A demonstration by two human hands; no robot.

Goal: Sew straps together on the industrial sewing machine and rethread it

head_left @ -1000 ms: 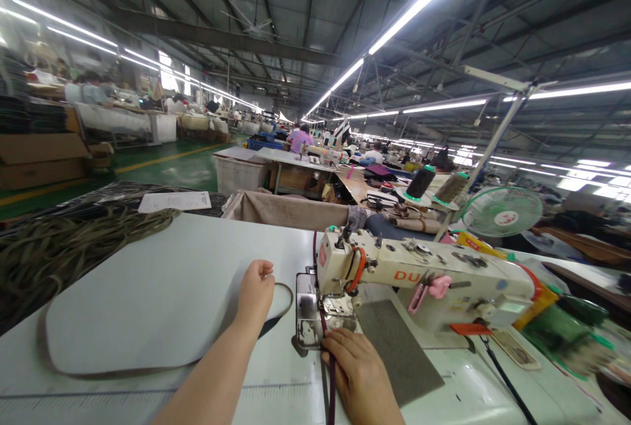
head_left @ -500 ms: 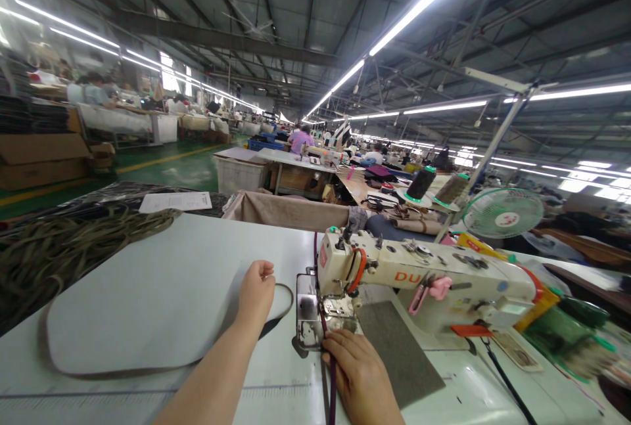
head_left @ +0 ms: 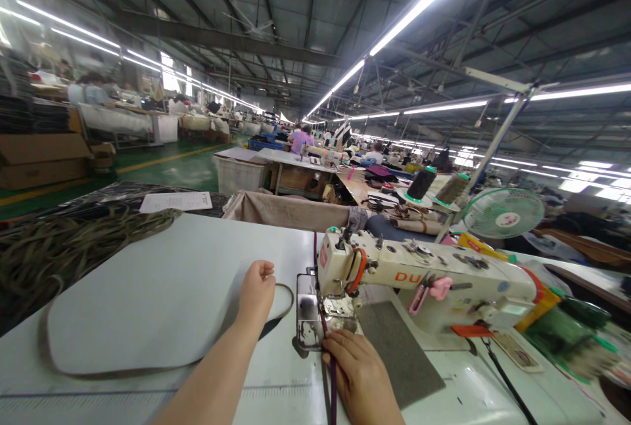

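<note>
My right hand (head_left: 359, 369) rests at the front of the sewing machine (head_left: 419, 274), fingers bent together over a narrow dark purple strip (head_left: 333, 392). That strip runs under the needle area and shows again behind the machine head. To the left of the metal needle plate (head_left: 308, 310), my left hand (head_left: 257, 290) is raised a little with curled fingers. A thin olive-grey strap (head_left: 290, 295) loops out beside these fingers and passes behind the forearm; the grip on it is mostly hidden. A long curve of similar strap (head_left: 123, 374) lies on the white table (head_left: 162, 280).
A heap of olive straps (head_left: 29, 267) and a paper sheet (head_left: 175, 201) lie on the left. A fabric-lined bin (head_left: 290, 209) stands behind the table. Thread cones (head_left: 420, 185) and a small fan (head_left: 503, 213) are at the right. A printed ruler (head_left: 276, 391) crosses the front.
</note>
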